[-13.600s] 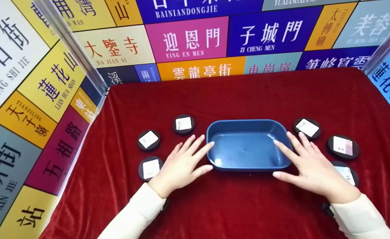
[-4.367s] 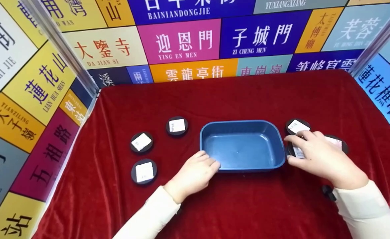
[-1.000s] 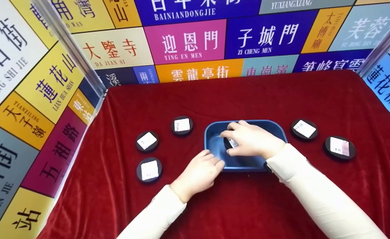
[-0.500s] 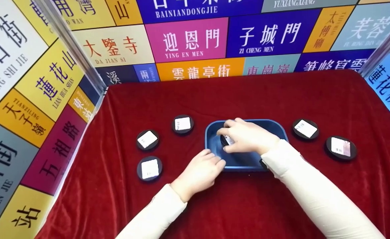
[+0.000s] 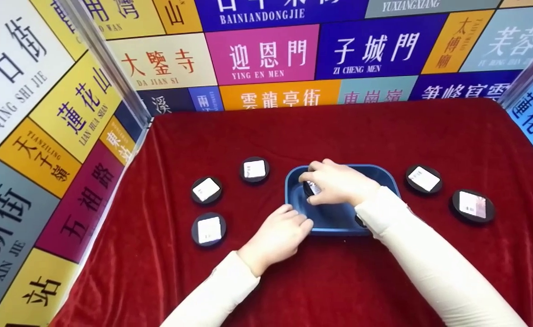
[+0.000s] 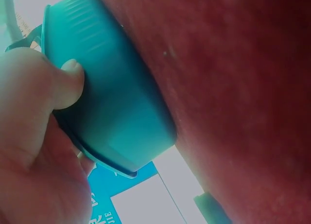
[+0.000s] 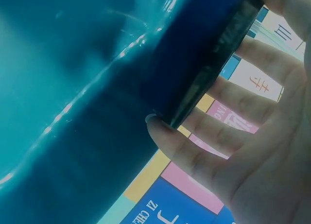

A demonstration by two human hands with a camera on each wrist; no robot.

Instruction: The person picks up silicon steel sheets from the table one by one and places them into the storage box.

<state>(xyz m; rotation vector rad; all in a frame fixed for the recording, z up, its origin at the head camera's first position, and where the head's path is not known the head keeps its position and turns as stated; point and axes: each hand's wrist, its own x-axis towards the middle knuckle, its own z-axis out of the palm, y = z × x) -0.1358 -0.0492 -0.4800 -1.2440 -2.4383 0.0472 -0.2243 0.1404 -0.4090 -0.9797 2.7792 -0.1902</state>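
A blue plastic box (image 5: 334,230), rounded at its corners, sits mid-table. My left hand (image 5: 278,234) grips its near left corner; the left wrist view has the thumb (image 6: 70,85) against the outer wall and fingers curled over the rim. My right hand (image 5: 337,181) reaches into the box's left part. Between its thumb and fingers is a round black disc-shaped container (image 5: 311,188) with a white label, held tilted. In the right wrist view the fingertips lie along the edge of this dark disc (image 7: 199,59). The hand hides most of the disc's top.
Left of the box lie three similar black discs: a far one (image 5: 254,170), a middle one (image 5: 206,190) and a near one (image 5: 209,230). Two more, a nearer-in disc (image 5: 423,179) and an outer disc (image 5: 472,206), lie to the right. Red cloth (image 5: 321,281) covers the table.
Both hands were spread beside the box at first. The left hand has since gripped its corner. The right hand has picked up the near right disc and carried it left into the box.
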